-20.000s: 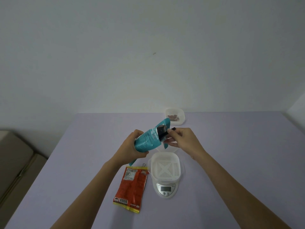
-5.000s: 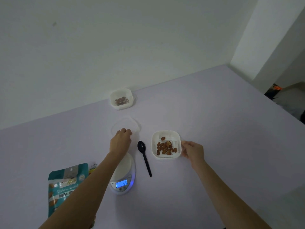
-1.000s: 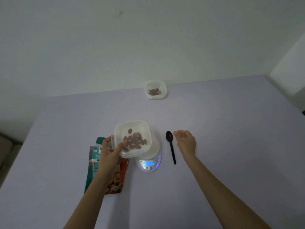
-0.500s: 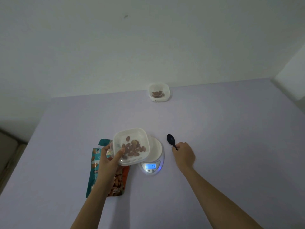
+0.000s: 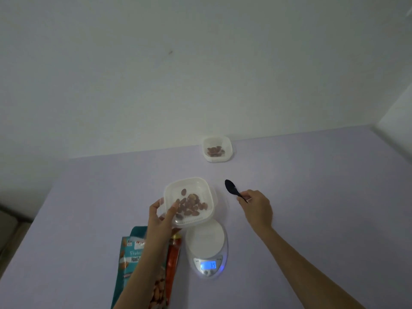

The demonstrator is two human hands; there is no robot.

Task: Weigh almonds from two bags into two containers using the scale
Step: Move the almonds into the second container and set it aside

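Observation:
My left hand (image 5: pixel 161 221) holds a white square container (image 5: pixel 199 185) with several almonds, lifted above the table just behind the scale (image 5: pixel 206 247). The scale's platform is bare and its blue display is lit. My right hand (image 5: pixel 256 207) grips the handle of a black spoon (image 5: pixel 231 188), whose bowl points away to the far left. A teal almond bag (image 5: pixel 129 257) and a red bag (image 5: pixel 174 259) lie flat under my left forearm. A second white container (image 5: pixel 227 143) with almonds sits at the table's far edge.
The lilac table (image 5: pixel 312 197) ends at a pale wall behind the far container. Its left edge (image 5: pixel 40 210) drops to a floor with a beige object. A clear container seems to sit beneath the held one.
My left hand has carried the almond container forward, off the scale's side. My right hand has closed on the spoon handle and lifted it.

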